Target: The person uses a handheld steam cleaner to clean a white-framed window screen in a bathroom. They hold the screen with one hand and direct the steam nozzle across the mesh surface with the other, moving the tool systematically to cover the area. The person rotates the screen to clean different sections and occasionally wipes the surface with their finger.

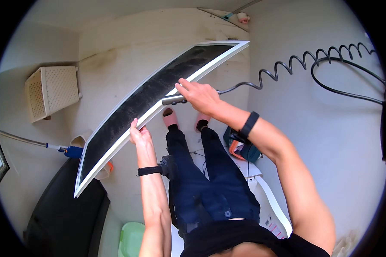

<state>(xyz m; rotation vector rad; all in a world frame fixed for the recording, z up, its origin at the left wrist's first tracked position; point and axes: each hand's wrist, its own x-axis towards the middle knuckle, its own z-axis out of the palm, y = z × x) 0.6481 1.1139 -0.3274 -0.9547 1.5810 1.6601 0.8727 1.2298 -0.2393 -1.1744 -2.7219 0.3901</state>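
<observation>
A: Where's the long white-framed panel with the dark dusty mesh (154,103)?

B: Held up slantwise over the pale floor (133,55), running from lower left to upper right. Left hand (140,138) supports the near long edge, fingers curled on the frame. Looks light and a bit whippy — thin frame, soft mesh. Grip the rail, not the mesh.

A: Right hand (200,96)?

B: Clenched round a slim metal nozzle (172,100) on a black coiled hose (313,60), tip at the frame edge, mid-length.

A: Anything unclear?

B: The hose's far end is cut off at the rim. Blue-and-orange object (240,147) by the legs is half hidden by the forearm — can't identify it. Cream perforated plastic basket (51,92) sits well apart, left.
</observation>
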